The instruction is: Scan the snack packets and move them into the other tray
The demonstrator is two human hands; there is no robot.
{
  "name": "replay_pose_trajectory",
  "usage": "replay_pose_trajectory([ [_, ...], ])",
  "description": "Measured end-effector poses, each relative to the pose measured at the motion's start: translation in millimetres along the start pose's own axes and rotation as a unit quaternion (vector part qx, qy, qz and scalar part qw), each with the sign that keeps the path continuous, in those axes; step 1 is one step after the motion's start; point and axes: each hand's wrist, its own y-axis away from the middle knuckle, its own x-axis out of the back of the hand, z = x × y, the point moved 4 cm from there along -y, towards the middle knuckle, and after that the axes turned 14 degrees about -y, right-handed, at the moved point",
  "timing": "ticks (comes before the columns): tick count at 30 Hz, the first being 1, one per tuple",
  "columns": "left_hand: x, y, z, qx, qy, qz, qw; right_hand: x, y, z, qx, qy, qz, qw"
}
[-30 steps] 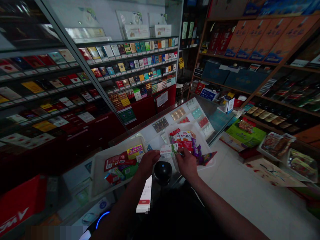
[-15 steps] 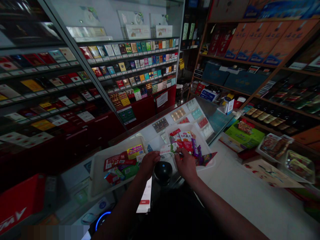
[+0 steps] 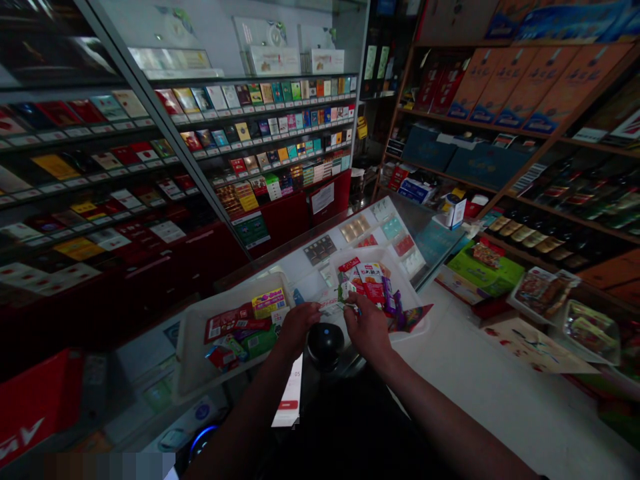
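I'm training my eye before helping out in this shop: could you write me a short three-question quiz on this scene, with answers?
1. What small thing are the left hand and right hand holding together?
2. True or false: in the picture, the lit phone lies to the left of the black dome-shaped device.
3. Where is the yellow packet? (a) in the right white bin; (b) in the left white bin; (c) in neither.

Key: 1. A white-and-green packet. 2. True. 3. b.

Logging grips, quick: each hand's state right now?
Left hand: closed, holding one end of the white-and-green packet.
Right hand: closed, holding its other end.
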Motion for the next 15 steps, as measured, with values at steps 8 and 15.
replay_pose_trajectory([
  [8, 14.3, -4, 10, -0.028, 0.014, 0.066, 0.997, -12, -12, -10, 0.021, -0.028, 0.008, 0.999],
  [15, 56.2, -1, 25, -0.039, -0.046, 0.147, 0.987, -49, -29, -25, 0.016, -0.065, -0.037, 0.997],
])
